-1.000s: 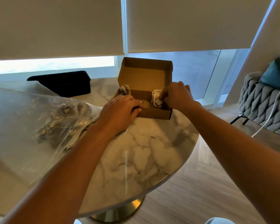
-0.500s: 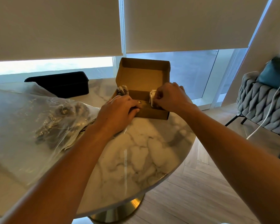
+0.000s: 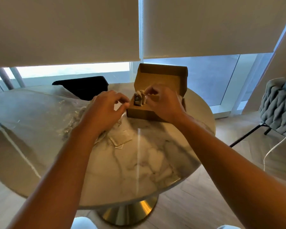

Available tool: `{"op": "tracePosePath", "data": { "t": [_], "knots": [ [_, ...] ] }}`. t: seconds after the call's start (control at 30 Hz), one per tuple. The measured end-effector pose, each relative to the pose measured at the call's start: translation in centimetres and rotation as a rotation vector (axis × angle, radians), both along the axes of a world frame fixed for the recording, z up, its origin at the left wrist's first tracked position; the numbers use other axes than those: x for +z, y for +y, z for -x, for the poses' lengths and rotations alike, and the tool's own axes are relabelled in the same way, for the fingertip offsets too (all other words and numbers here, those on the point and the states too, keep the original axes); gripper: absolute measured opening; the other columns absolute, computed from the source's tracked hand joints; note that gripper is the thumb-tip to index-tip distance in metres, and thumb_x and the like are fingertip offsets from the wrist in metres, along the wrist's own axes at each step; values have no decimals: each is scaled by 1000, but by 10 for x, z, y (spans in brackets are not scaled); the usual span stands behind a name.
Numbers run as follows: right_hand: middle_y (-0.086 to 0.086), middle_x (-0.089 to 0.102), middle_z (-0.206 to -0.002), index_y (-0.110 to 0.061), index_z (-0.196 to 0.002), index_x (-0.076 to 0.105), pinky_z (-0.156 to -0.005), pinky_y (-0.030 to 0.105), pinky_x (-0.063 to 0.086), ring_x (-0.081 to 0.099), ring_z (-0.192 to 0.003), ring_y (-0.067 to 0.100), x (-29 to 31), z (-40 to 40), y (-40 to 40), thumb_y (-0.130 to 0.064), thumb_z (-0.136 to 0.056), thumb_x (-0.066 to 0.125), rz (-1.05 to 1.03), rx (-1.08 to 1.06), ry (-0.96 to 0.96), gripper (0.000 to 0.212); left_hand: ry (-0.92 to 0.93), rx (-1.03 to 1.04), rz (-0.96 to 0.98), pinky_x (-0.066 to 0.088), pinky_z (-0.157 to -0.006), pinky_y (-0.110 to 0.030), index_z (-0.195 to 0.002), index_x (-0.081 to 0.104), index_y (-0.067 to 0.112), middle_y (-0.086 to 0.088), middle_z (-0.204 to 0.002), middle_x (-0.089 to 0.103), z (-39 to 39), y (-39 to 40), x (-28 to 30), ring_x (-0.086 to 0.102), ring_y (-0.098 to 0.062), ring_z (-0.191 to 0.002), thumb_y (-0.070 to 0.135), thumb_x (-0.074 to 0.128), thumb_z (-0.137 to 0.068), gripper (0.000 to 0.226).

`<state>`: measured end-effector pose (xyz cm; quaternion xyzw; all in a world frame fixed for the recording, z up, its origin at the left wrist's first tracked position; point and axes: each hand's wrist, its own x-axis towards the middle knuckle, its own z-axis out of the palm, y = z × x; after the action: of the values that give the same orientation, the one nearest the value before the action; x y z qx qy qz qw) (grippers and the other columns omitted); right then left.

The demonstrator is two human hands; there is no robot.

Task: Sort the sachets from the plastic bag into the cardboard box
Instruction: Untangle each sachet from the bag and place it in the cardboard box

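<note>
The open cardboard box (image 3: 144,114) sits at the far side of the marble table (image 3: 139,171), lid upright. A few pale sachets (image 3: 138,100) stand at its left end. My right hand (image 3: 164,104) reaches over the box and pinches the top of the rightmost sachet there. Just left of the box hovers my left hand (image 3: 106,109), fingers loosely curled and holding nothing. The clear plastic bag (image 3: 36,113) lies on the left of the table with several sachets inside, partly hidden by my left forearm. One flat sachet (image 3: 120,138) lies at the bag's mouth.
A black case (image 3: 82,85) stands behind the bag. A grey woven chair (image 3: 277,106) with a white cable (image 3: 274,146) is off the table's right edge. Window blinds hang behind the box.
My right hand has moved from the box's right end to its left end with a sachet. My left hand has let go of the box's front wall and lifted to the left.
</note>
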<state>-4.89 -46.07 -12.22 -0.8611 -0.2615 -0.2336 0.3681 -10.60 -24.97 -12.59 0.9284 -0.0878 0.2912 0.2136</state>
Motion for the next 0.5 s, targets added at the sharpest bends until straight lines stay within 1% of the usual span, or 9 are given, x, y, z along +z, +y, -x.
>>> {"op": "tracePosePath", "data": {
  "t": [0.1,0.17,0.23,0.3,0.4,0.5],
  "knots": [
    [-5,68,-110,-20,-111,70,-86,15,52,63,-97,10,0,9,31,-21,-97,69,-59,86,24,14,70,-26,68,45,-78,-16,-108,72,29,9,-110,66,13,27,-1,60,-8,-93,38,66,-94,17],
    [-2,69,-114,-20,-111,70,-90,17,53,64,-99,10,-3,14,50,-17,-98,67,-96,161,51,14,108,-51,91,42,-74,-7,-108,72,28,10,-107,65,19,42,-3,59,-2,-91,34,67,-94,15],
    [0,70,-112,-18,-111,71,-91,21,57,65,-98,12,-7,16,63,-12,-97,67,-117,223,20,15,125,-89,97,44,-71,-3,-107,71,27,10,-103,65,22,50,-4,59,4,-90,31,67,-94,14],
    [0,69,-110,-16,-111,71,-87,20,58,66,-97,12,-13,19,75,-10,-96,67,-119,290,4,17,127,-105,118,43,-72,1,-106,70,29,14,-100,64,26,58,-5,59,4,-91,30,69,-94,12],
    [-3,67,-108,-19,-110,70,-86,18,57,65,-97,11,-25,22,78,-7,-95,66,-103,340,21,19,132,-164,99,46,-75,-4,-103,69,33,18,-101,62,33,62,-6,59,2,-97,38,73,-90,15],
    [-4,67,-107,-22,-107,67,-87,16,55,64,-98,8,-27,19,70,-5,-95,65,-64,356,66,21,199,-207,-3,48,-87,-15,-102,70,36,13,-112,61,38,65,-10,56,-6,-103,58,71,-79,32]
  ]
}}
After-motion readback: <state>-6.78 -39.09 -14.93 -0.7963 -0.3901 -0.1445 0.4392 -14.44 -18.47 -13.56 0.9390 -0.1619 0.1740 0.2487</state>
